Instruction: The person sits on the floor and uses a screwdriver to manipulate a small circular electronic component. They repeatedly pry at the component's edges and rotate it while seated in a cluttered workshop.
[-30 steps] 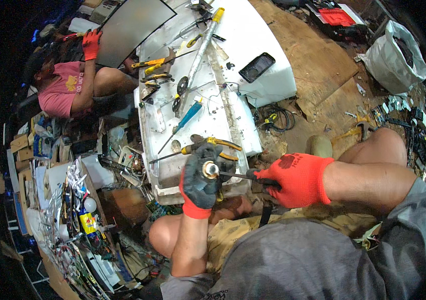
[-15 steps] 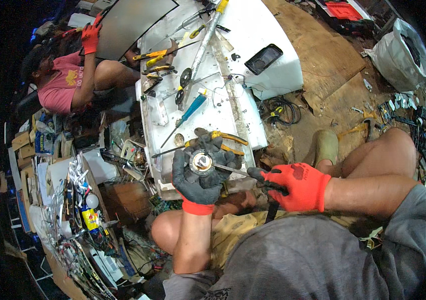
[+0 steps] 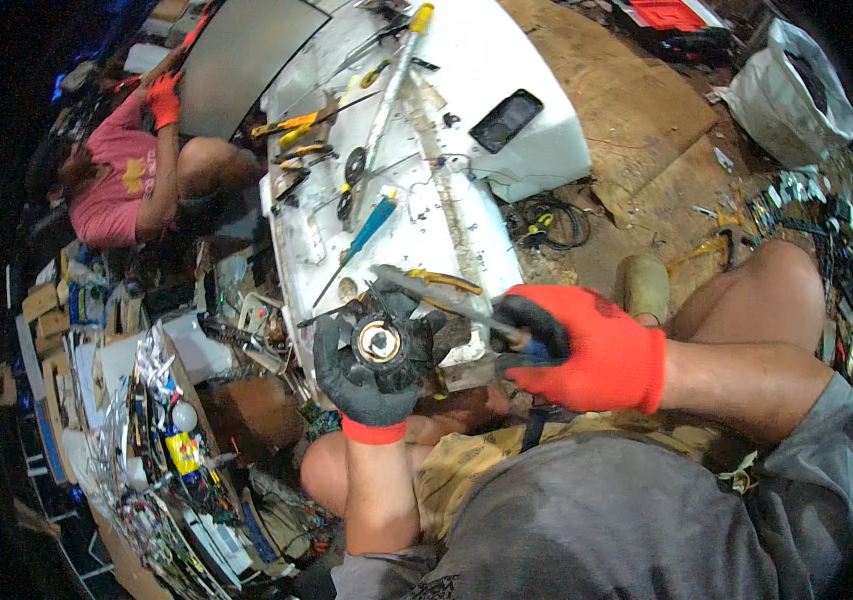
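Observation:
My left hand (image 3: 361,385), in a black-palmed red glove, is closed around a black bladed fan wheel (image 3: 416,350). A round metal hub (image 3: 378,342) sits in the wheel's middle, facing up. My right hand (image 3: 581,350), gloved alike, is wrapped round the handle of a screwdriver. Its grey shaft (image 3: 446,303), smeared by motion, points left above the wheel's upper edge, apart from the hub. Most of the handle is hidden by my fingers. Just beyond the wheel, yellow-handled pliers (image 3: 443,280) and a blue screwdriver (image 3: 371,232) lie on the white work surface (image 3: 426,235).
A hammer (image 3: 326,118), a long metal bar (image 3: 396,90) and a black phone-like case (image 3: 506,121) lie on the white surface. Far left, a person (image 3: 131,180) in red gloves holds a large panel (image 3: 241,60). Scrap (image 3: 181,440) fills the left; a white sack (image 3: 791,100) stands far right.
My right hand has swung the screwdriver up and away from the hub, and its shaft now passes above the wheel. The wheel in my left hand has shifted slightly left in view.

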The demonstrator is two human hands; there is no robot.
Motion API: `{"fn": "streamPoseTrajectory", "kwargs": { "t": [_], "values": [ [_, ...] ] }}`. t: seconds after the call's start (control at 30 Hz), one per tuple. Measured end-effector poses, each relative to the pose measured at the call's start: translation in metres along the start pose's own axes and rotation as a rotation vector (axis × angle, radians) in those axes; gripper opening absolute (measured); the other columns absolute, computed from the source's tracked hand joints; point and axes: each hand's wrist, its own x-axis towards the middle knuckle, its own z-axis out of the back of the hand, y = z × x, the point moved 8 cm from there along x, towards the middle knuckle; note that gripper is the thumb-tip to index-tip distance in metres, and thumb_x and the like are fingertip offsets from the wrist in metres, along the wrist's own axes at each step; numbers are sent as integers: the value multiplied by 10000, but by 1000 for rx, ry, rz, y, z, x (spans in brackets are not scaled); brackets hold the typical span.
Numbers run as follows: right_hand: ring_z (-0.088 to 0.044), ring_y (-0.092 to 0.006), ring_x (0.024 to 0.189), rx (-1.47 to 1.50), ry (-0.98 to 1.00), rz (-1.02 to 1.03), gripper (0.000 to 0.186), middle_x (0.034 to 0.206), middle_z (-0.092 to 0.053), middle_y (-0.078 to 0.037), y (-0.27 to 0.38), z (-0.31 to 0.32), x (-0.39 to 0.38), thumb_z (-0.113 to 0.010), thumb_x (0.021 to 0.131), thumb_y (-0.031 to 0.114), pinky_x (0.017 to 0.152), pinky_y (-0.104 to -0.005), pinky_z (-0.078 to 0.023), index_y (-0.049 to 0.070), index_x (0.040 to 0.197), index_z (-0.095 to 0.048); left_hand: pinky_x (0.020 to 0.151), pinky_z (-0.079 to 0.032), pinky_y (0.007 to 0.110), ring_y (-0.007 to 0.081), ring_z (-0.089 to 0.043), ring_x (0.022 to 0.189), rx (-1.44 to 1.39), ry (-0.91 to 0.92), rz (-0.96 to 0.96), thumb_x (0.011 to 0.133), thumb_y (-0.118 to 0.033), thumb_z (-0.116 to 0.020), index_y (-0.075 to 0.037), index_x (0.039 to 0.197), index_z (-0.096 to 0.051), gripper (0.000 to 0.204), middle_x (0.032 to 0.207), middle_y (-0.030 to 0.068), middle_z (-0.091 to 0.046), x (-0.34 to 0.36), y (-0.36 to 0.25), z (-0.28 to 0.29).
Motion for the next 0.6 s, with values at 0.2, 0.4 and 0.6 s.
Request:
{"fn": "streamPoseTrajectory", "kwargs": {
  "t": [0.2,0.4,0.6],
  "values": [
    [-641,-271,818,109,28,-42,426,890,-647,-114,10,-10,11,-796,756,179,724,-403,-508,72,1105,-576,1142,-355,521,383,-450,1354,46,161,-51,967,-463,-478,-2,1444,-429,665,1429,224,-500,-4,35,-31],
    [-698,-296,842,-146,6,-1,390,918,-710,-140,-3,-21,7,-697,842,194,744,-431,-532,58,1190,-585,1077,-437,451,332,-530,1269,252,135,-72,956,-502,-493,27,1452,-390,733,1434,222,-486,-12,57,-39],
    [-675,-246,812,-4,144,-179,300,890,-683,-147,-19,-29,1,-661,879,184,740,-397,-534,50,1140,-600,985,-517,427,318,-575,1214,221,244,101,955,-476,-522,17,1433,-403,697,1387,216,-521,-17,61,-36]
  ]
}}
